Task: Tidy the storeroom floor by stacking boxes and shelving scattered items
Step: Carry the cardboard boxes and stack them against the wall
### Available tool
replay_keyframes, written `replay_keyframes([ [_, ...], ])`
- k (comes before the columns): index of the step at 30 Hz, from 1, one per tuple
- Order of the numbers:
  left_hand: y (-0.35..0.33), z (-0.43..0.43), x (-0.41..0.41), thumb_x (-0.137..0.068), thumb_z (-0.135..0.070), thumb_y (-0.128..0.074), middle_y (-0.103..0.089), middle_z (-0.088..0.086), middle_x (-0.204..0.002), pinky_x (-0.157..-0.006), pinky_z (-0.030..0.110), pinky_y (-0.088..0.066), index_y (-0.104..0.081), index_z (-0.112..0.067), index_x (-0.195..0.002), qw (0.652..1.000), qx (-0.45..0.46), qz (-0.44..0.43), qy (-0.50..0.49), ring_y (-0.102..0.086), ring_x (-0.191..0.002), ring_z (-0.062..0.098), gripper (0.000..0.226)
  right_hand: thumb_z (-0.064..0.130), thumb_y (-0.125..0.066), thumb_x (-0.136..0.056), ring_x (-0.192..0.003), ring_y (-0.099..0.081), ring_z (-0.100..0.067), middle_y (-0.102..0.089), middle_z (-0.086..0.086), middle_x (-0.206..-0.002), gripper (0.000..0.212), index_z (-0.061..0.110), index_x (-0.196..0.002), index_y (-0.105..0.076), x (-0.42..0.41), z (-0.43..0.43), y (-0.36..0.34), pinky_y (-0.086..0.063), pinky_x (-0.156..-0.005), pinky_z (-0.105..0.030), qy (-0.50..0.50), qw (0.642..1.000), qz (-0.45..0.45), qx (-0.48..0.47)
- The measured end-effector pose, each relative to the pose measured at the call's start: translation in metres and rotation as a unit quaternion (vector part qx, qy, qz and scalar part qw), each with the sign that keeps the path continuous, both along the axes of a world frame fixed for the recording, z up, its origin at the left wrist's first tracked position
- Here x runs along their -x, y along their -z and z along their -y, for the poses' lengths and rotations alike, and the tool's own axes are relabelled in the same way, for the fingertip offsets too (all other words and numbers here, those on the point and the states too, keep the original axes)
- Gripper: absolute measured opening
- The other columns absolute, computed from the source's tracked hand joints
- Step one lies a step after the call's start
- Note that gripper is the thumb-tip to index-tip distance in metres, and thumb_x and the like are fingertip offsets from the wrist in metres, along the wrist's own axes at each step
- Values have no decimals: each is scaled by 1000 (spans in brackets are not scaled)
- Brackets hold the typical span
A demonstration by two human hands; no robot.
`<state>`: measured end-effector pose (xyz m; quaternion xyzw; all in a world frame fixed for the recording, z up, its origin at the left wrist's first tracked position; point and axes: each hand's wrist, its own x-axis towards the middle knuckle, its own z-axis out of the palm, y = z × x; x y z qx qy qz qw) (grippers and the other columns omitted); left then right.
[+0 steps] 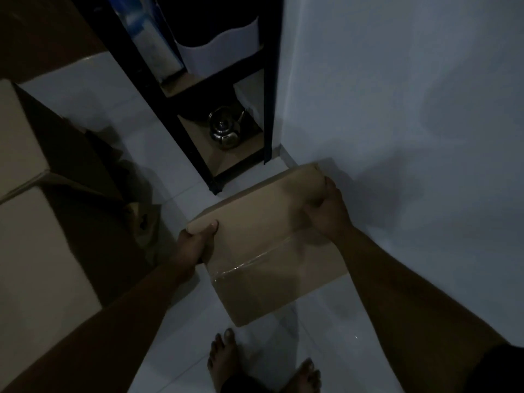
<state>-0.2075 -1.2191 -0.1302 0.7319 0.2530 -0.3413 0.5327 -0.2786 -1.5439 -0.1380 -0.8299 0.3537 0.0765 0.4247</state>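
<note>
both hands [192, 245] grip box [269, 245] edges beside wall [397, 109].

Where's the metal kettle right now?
The metal kettle sits upper centre in the head view, on the lowest board of the black shelving rack, just beyond the taped cardboard box, near the wall.

I hold a plain brown cardboard box [266, 236], taped shut across its top, tilted, over the floor near the shelf's foot.

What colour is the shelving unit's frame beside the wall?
Black, or very dark; the shelving frame shows in the dim head view, its only view.
</note>
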Motion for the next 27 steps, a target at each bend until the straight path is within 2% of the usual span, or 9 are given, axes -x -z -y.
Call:
replay_keyframes([
  [5, 28, 2, -13, -95, -22, -70, -60, -2, -106, -74, 34, -52, -47, -15, -130, 998, -17, 57, 21, -59, -84, 12, 43, 30, -75, -87, -148, -28, -35, -20, -10, -165, 106, 23, -165, -5, -14, 3, 33, -33, -119, -48, -6, 1000, -2, 19],
  [7, 36, 2, -22, -91, -18, -75, -64, 4, -111, -68, 34, -58, -50, -10, -131, 996, -8, 72, 51, -66, -83, 16, 48, 38, -74, -80, -150, -26, -36, -18, -10, -167, 109, 20, -164, -7, -15, 8, 41, -30, -121, -48, -14, 999, -3, 32],
  [10, 41, 4, -23, -78, -21, -85, -66, 4, -123, -81, 45, -62, -55, -17, -131, 992, 25, 69, 103, -69, -102, 24, 62, 49, -73, -83, -154, -14, -33, -4, -2, -170, 111, 25, -164, -1, -4, 3, 47, -18, -121, -60, -78, 987, -114, 82],
  [13, 36, 9, -15, -84, -3, -80, -61, -2, -128, -94, 52, -56, -51, -23, -131, 995, 63, 43, 70, -61, -118, 27, 59, 52, -72, -84, -151, -17, -40, -9, -13, -167, 108, 20, -162, -6, 31, -20, 50, -27, -113, -68, -62, 965, -194, 167],
  [16, 32, 10, -8, -88, 0, -74, -45, 9, -150, -90, 52, -56, -29, -25, -155, 990, 68, 19, 123, -51, -131, 41, 84, 44, -70, -91, -142, -30, -46, -19, -23, -162, 94, 19, -161, -12, 72, -48, 55, -36, -112, -60, 113, 971, -207, 27],
  [18, 28, 9, -1, -90, -6, -73, -37, 1, -146, -83, 48, -55, -10, -31, -161, 972, 25, 10, 234, -47, -132, 45, 98, 32, -75, -91, -133, -44, -46, -30, -22, -156, 107, 29, -163, 4, 91, -68, 61, -44, -107, -54, 209, 962, -150, -92],
  [22, 30, 10, 10, -87, -9, -77, -38, 13, -150, -85, 54, -58, 10, -46, -157, 934, -53, 31, 351, -57, -117, 42, 118, 13, -76, -87, -110, -66, -36, -65, -6, -118, 116, 40, -161, 10, 97, -82, 87, -58, -88, -57, 205, 969, -37, -131],
  [25, 31, 14, 8, -87, -7, -77, -41, 15, -149, -67, 38, -61, 9, -42, -159, 933, -83, 51, 348, -66, -91, 27, 117, 8, -69, -92, -113, -61, -36, -60, -9, -125, 98, 38, -162, -7, 72, -75, 81, -56, -92, -59, 206, 969, -17, -137],
  [27, 36, 16, 3, -85, -8, -80, -41, 16, -152, -66, 35, -60, 8, -43, -159, 933, -90, 64, 344, -69, -88, 25, 120, 4, -66, -95, -115, -58, -32, -57, -8, -127, 79, 28, -160, -27, 54, -66, 76, -53, -100, -56, 183, 975, -17, -125],
])
